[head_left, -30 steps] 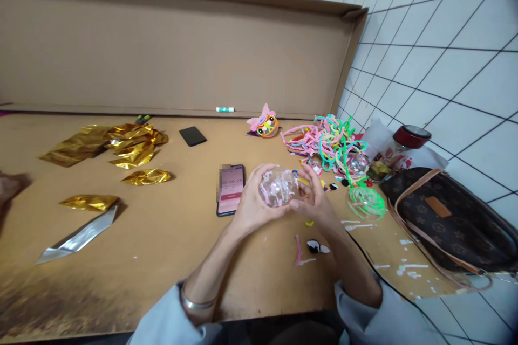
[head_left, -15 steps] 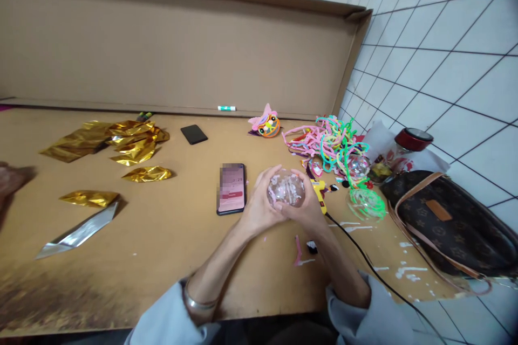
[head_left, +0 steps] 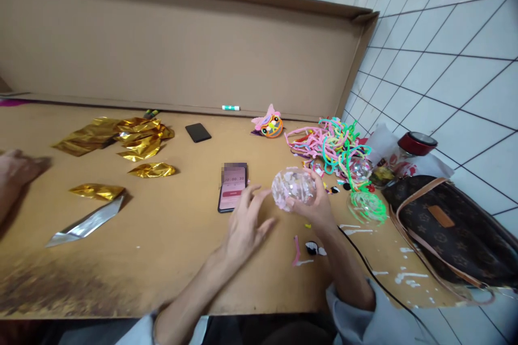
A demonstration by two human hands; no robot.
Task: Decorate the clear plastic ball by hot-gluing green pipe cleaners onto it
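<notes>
A clear plastic ball with whitish and pinkish patches is gripped in my right hand, fingers round its right side and thumb across the front. My left hand is apart from the ball on its left, with fingers spread and holding nothing. Close to those fingers lies a phone with a lit timer screen. Below the ball, a pink strip and a black-and-white scrap lie on the table. A cable passes behind my right forearm.
Tangled coloured pipe cleaners, a green-lined clear dome, a brown handbag and a red-lidded jar are on the right. A decorated ball sits at the back. Gold foil and another person's hand are on the left.
My left hand has let go of the ball and moved down and left, its fingers spreading. The ball stays in my right hand. The other person's hand shows more at the left.
</notes>
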